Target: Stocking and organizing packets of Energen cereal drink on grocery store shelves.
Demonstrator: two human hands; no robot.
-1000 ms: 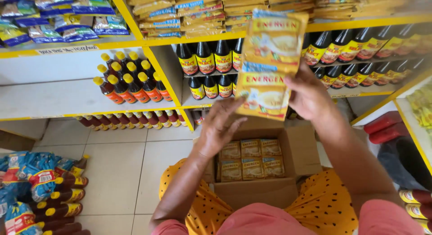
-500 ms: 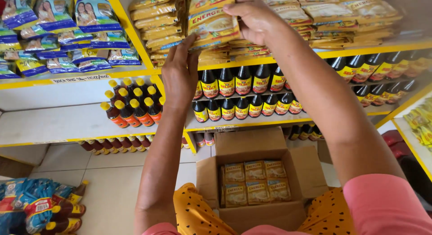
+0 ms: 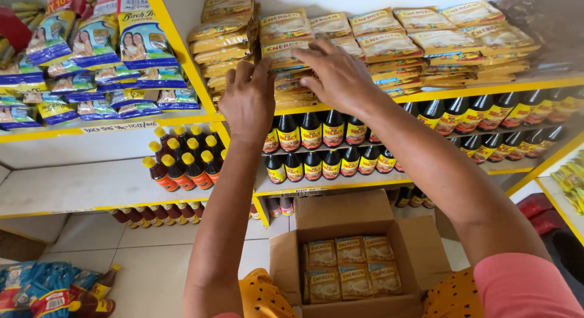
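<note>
My left hand [image 3: 248, 99] and my right hand [image 3: 336, 74] are both raised to the yellow-edged upper shelf [image 3: 426, 91]. They press on a stack of yellow-brown sachet packs [image 3: 286, 47], the right hand on top and the left at the stack's left side. More stacks of the same packs [image 3: 420, 41] fill the shelf to the right. Below me an open cardboard box [image 3: 350, 263] holds several more of these packs, standing in two rows.
Dark sauce bottles with yellow labels [image 3: 322, 147] line the shelf under the packs. Orange-capped bottles [image 3: 179, 163] stand on the lower left shelf. Blue sachet bags [image 3: 91, 62] pile at upper left. More bags and bottles [image 3: 55, 290] lie on the tiled floor at lower left.
My right hand carried a strip of packs up from above the box to the upper shelf. My left hand rose from the box to the stack's side.
</note>
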